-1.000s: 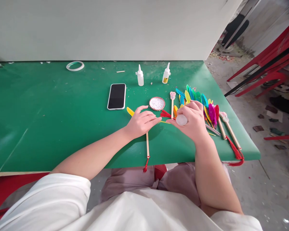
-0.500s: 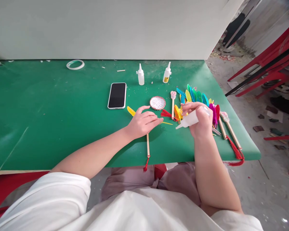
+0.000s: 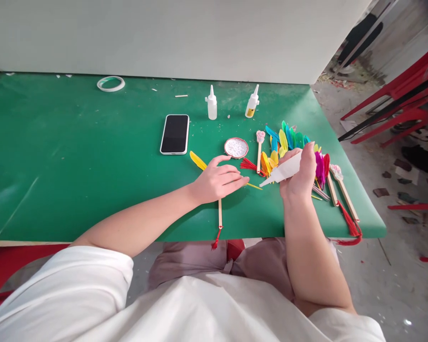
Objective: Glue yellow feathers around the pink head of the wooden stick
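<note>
My right hand is closed round a white glue bottle, its nozzle pointing down and left, near the tip of a yellow feather's thin quill. The yellow feather passes under my left hand, whose fingers are spread over it and over the upper part of a wooden stick with a red tassel. What lies beneath that palm is hidden. Close by are a round dish of small white pieces and a stick with a pink-and-white head. Colourful feathers fan out behind my right hand.
Two small white bottles stand at the back of the green table. A phone and a tape roll lie further left. Tasselled sticks rest near the right edge, beyond which are red chairs.
My right hand has turned the bottle and its fingers have wrapped more closely round it. The view has shifted slightly. My left hand stays over the feather and stick.
</note>
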`<action>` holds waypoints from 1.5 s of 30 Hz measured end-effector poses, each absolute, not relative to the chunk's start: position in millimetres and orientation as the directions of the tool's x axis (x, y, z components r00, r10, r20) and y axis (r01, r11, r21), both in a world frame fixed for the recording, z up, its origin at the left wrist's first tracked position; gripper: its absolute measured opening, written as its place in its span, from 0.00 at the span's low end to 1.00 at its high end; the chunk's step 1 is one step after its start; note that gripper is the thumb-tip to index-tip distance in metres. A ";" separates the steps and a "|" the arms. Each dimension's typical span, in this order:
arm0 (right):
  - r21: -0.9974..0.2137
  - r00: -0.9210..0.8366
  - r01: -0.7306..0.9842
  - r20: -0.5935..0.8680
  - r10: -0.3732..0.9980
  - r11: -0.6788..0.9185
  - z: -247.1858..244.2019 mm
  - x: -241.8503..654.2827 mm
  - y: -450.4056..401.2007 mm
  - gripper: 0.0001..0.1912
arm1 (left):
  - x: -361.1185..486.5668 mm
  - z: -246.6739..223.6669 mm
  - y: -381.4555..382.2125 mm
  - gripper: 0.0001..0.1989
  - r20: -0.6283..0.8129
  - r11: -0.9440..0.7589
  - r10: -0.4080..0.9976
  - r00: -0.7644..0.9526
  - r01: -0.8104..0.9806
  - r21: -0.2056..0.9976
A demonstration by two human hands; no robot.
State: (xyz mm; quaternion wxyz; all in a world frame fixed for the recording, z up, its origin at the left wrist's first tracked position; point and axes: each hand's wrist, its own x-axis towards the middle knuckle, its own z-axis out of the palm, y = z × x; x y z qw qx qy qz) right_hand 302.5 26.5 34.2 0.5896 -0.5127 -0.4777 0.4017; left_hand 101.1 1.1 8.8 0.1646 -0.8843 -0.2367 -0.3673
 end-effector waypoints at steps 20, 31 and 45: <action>-0.987 0.136 0.057 0.157 0.978 0.151 16.7 310.9 36.8 0.31 | 96.9 4.5 3.0 0.10 0.717 -0.827 0.329 0.614 0.554 -0.095; -0.981 0.082 0.037 0.191 0.978 0.189 13.2 310.9 38.5 0.34 | 97.9 4.8 2.9 0.09 0.723 -0.825 0.314 0.615 0.554 -0.113; -0.993 0.286 -0.063 0.081 0.955 0.104 36.7 294.9 27.3 0.28 | 98.3 7.1 2.9 0.10 0.734 -0.830 0.295 0.611 0.545 -0.120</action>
